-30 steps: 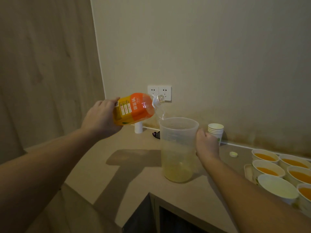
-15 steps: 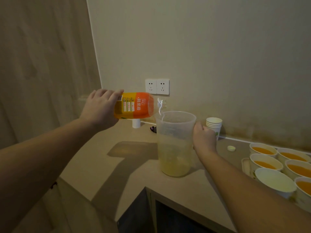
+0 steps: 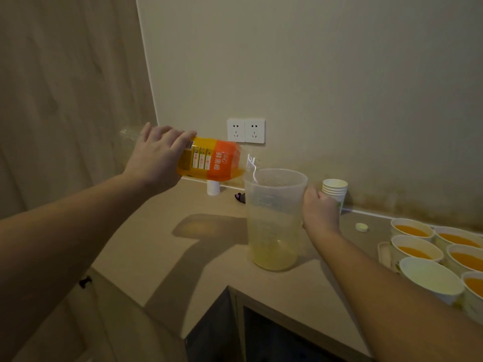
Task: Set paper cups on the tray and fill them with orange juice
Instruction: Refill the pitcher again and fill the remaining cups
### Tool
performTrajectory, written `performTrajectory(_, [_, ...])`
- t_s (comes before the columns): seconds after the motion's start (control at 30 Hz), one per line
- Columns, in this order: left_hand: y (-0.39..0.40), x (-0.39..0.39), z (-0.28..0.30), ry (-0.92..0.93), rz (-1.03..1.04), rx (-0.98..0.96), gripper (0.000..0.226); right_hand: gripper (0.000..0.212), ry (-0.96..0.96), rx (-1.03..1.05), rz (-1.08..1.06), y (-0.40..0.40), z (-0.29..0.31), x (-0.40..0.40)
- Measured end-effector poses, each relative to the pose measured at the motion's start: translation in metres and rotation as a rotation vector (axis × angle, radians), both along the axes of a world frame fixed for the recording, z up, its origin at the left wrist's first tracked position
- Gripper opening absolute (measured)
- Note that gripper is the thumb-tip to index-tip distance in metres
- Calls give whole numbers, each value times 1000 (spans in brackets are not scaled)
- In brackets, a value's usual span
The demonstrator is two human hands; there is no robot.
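Observation:
My left hand (image 3: 154, 155) grips an orange juice bottle (image 3: 211, 162) with an orange and yellow label, tipped with its neck over the rim of a clear plastic jug (image 3: 274, 218). A thin stream runs into the jug, which holds pale juice at its bottom. My right hand (image 3: 320, 211) holds the jug's handle side. At the right edge stands a tray (image 3: 382, 253) with paper cups: several filled with orange juice (image 3: 415, 248), one empty cup (image 3: 430, 279) nearest me. A stack of spare paper cups (image 3: 335, 190) stands by the wall behind my right hand.
A yellow bottle cap (image 3: 361, 227) lies on the beige counter (image 3: 162, 246). A small white cylinder (image 3: 213, 188) and a dark small object (image 3: 240, 198) sit by the wall under twin sockets (image 3: 245, 131). The counter's front edge drops to a dark opening below.
The bottle's base has risen, so the bottle now lies tipped neck-down and less juice shows inside it. The jug and my right hand stay in place.

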State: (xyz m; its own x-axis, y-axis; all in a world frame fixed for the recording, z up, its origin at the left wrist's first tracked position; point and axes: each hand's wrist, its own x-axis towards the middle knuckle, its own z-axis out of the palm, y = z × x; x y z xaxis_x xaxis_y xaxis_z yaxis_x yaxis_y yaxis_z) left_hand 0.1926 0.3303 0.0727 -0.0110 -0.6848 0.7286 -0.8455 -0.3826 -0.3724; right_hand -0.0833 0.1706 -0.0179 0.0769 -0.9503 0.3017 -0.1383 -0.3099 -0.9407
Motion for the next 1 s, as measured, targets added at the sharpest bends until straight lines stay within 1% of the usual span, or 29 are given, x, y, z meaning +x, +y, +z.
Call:
performTrajectory(0.37, [-2,4,7,-69,-18,11,91,49,-4,-17,-16,-4,-2,1])
performTrajectory(0.57, [-2,5,8,-67,-24,19,93,47,-21,-10,-11,-6,-4,3])
performTrajectory(1.0, [-2,5,11,-107,-30,25,89,47,-18,-3,3,-5,-4,1])
